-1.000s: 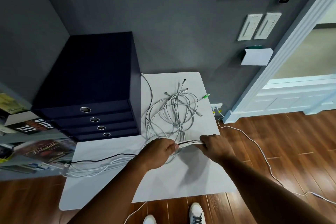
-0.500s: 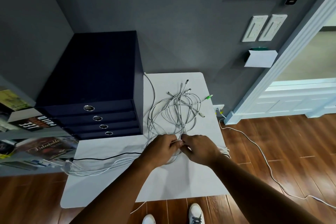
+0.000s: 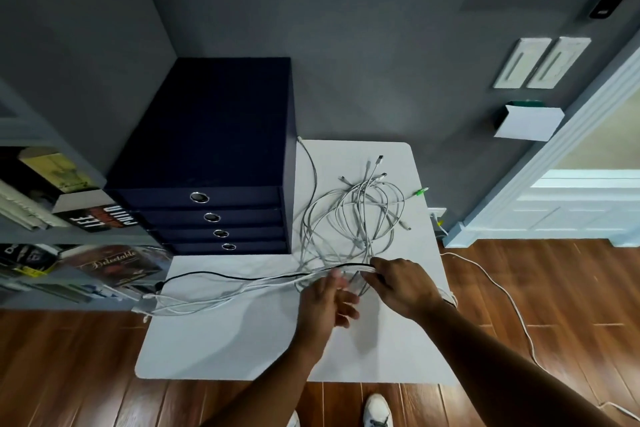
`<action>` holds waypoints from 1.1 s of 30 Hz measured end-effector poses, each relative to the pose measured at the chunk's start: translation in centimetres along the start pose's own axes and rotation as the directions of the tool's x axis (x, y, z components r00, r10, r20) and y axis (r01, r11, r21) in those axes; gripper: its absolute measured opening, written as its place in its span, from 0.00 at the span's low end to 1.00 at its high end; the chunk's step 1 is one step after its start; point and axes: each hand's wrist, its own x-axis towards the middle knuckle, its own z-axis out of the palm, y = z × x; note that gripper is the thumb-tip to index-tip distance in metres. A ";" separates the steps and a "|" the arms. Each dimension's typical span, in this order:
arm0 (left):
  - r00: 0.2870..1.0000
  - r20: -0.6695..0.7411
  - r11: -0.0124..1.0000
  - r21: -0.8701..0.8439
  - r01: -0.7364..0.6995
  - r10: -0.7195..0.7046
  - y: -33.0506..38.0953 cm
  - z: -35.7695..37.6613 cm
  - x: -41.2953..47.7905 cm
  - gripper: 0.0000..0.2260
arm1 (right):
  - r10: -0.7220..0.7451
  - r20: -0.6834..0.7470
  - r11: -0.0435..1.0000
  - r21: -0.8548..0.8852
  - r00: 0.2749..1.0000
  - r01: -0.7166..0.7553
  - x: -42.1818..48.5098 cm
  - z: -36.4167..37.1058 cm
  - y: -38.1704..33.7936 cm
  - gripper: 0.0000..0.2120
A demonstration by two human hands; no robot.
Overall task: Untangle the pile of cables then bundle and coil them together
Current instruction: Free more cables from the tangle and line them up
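Observation:
A loose tangle of white and grey cables (image 3: 353,215) lies on the far right part of the white table (image 3: 221,350). A gathered bundle of white cables and one black cable (image 3: 225,282) runs from the table's left edge toward my hands. My right hand (image 3: 401,282) grips the right end of that bundle, fingers curled round it. My left hand (image 3: 329,302) hovers just left of it, fingers spread and blurred, holding nothing. Several plug ends (image 3: 379,163) stick out toward the wall.
A dark blue drawer box (image 3: 211,163) stands on the table's far left. A shelf with books (image 3: 62,218) is at the left. A white cable (image 3: 498,291) trails over the wooden floor at right, near a wall socket (image 3: 437,215). My shoes (image 3: 375,411) show below the table.
My left hand has let go of the bundle and opened, dropping a little toward me. My right hand has slid rightward along the bundle and still grips it.

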 end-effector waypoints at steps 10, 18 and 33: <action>0.864 -0.373 0.801 -0.596 0.057 -0.338 3.2 -2.2 3.2 0.12 | -0.073 0.090 0.997 -0.029 0.993 0.076 -1.5 0.8 0.6 0.24; 0.747 -0.518 0.598 -0.775 -0.205 -0.416 4.9 -6.6 5.3 0.17 | -0.007 0.150 0.998 -0.060 0.989 0.016 -3.1 0.9 2.4 0.22; 0.740 -0.588 0.691 -0.683 -0.238 -0.326 5.2 -13.0 6.0 0.14 | 0.177 0.214 0.983 -0.087 0.961 -0.161 -4.9 1.0 7.0 0.09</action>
